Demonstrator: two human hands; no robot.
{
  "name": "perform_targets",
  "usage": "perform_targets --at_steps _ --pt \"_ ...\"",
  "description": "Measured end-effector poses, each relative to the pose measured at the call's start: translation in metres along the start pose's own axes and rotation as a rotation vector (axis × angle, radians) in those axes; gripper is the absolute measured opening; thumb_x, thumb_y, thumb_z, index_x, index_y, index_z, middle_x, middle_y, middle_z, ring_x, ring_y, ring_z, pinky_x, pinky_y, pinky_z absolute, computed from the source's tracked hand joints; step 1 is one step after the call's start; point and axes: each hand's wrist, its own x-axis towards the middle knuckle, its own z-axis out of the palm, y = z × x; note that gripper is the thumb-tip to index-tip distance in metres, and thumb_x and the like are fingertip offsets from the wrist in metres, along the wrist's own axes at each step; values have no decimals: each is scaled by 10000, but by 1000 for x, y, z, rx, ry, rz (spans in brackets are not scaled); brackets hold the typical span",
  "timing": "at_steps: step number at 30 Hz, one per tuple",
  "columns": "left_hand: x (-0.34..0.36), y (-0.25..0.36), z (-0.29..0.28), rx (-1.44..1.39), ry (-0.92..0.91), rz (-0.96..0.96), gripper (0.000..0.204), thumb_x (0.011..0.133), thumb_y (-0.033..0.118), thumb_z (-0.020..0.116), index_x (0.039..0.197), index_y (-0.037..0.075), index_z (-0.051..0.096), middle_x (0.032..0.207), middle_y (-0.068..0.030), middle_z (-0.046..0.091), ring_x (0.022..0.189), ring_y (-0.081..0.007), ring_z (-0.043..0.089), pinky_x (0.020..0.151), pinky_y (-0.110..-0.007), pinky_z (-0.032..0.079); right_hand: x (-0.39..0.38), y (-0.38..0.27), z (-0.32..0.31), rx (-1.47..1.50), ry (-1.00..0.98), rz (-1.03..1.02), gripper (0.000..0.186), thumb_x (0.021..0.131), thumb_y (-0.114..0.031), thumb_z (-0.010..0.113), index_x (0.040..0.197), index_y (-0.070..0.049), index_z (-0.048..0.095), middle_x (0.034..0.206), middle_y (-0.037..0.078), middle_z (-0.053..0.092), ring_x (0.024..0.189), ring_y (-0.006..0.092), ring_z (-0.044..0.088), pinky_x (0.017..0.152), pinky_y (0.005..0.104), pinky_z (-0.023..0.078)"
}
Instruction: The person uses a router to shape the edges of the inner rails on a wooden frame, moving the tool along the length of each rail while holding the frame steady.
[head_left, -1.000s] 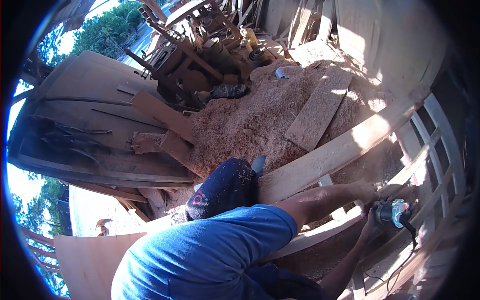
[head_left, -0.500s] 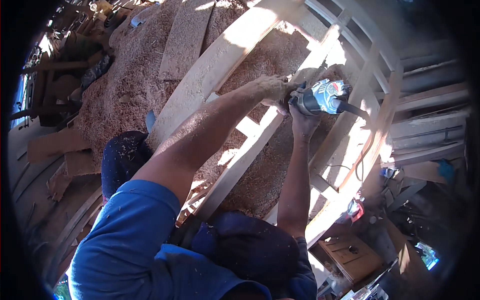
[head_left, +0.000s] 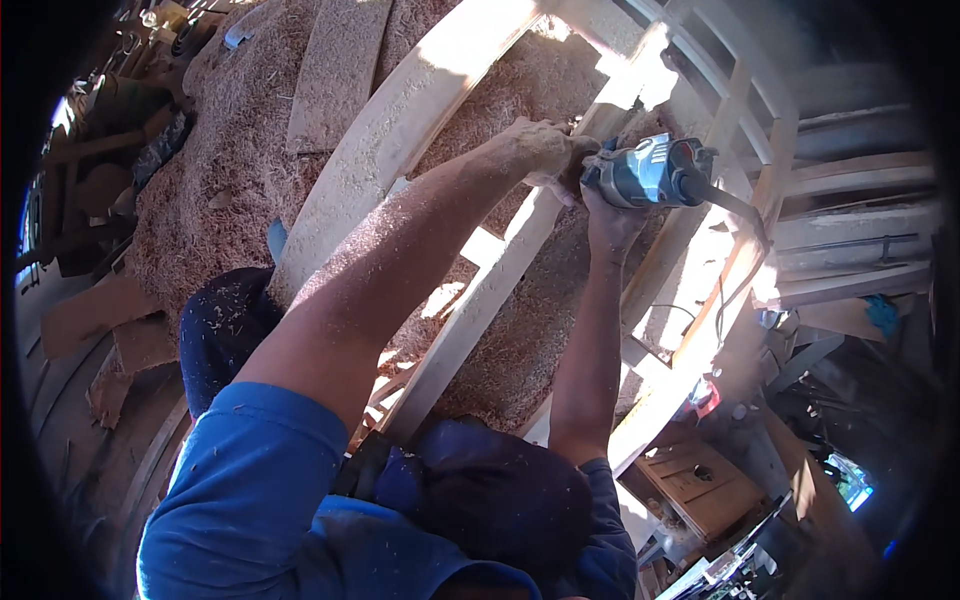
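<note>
A corded power tool (head_left: 655, 172) with a pale blue-grey and dark body lies over a wooden rail (head_left: 500, 265) of a curved slatted frame. My right hand (head_left: 611, 215) is wrapped round its body from below. My left hand (head_left: 545, 152), dusted with sawdust, closes on the tool's front end at the rail. Its fingertips are in shadow and partly hidden. The tool's working tip cannot be made out. A dark cord (head_left: 745, 212) runs from its back end down along the frame's right side.
A wide curved board (head_left: 385, 150) forms the frame's left side. Reddish wood shavings (head_left: 225, 130) heap beyond it, with a loose plank (head_left: 335, 80) on top. A wooden box (head_left: 700, 482) with a hole stands at lower right. Stacked boards (head_left: 850, 245) lie at right.
The tool has turned a little in my hands, its back end now lying more level. My view has shifted slightly, so the frame and shavings sit further left.
</note>
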Motion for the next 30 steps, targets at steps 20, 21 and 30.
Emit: perform_targets --at_steps 20,21,30 --pt "-12 -8 15 -16 32 8 1161 637 558 887 1577 194 309 1489 -139 488 1380 -351 476 1106 -543 443 -14 -4 10 178 -49 21 709 693 -51 889 1283 16 501 1208 141 644 1088 261 656 966 392 547" --pt "-18 -7 14 -6 -13 1 1140 643 547 890 1565 187 325 1480 -137 487 1369 -359 483 1094 -545 453 -24 -10 13 112 -22 -50 683 693 -59 891 1263 15 521 1195 141 650 1071 261 663 944 392 555" --pt "-3 -2 0 53 16 54 1135 630 512 900 1572 257 321 1458 -121 497 1370 -376 479 1093 -561 434 -9 -4 14 57 68 -10 769 684 -46 889 1308 26 446 1203 142 638 1048 246 665 903 383 576"
